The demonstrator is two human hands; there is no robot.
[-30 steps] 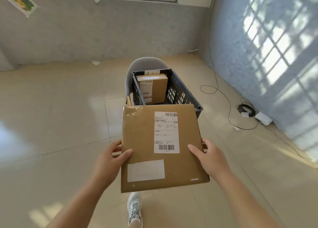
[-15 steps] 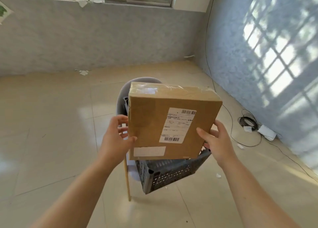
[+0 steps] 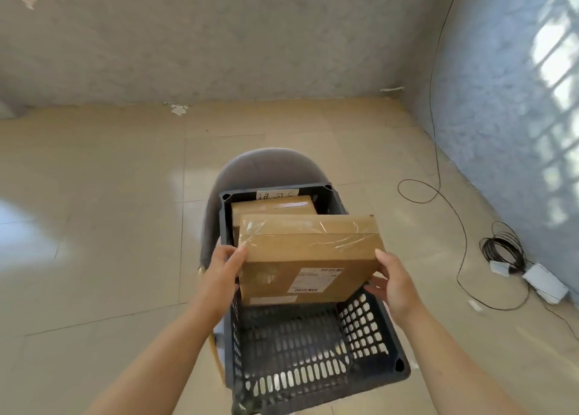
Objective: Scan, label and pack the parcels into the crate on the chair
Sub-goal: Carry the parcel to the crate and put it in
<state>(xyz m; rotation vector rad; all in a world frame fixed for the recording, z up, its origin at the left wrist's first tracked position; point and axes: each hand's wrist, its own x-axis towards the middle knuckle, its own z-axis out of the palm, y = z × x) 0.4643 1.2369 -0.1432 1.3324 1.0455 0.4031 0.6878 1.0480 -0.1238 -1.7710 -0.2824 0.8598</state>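
Observation:
I hold a flat brown cardboard parcel (image 3: 308, 254) upright on edge, its white shipping label facing me, partly lowered into the dark grey perforated crate (image 3: 313, 352). My left hand (image 3: 224, 273) grips its left side and my right hand (image 3: 391, 281) grips its right side. Behind it, at the crate's far end, another brown parcel (image 3: 272, 204) stands upright. The crate rests on a grey chair (image 3: 269, 167) whose rounded back shows beyond it. The near half of the crate holds nothing.
Beige tiled floor surrounds the chair. A black cable (image 3: 445, 214) runs along the right wall to a coiled bundle (image 3: 501, 251) and a white box (image 3: 545, 283) on the floor. Paper scraps (image 3: 178, 109) lie by the far wall.
I stepped closer to the chair. The parcel went from held flat in front of me, to tipped upright above the crate, to partly lowered inside it in front of the other parcel.

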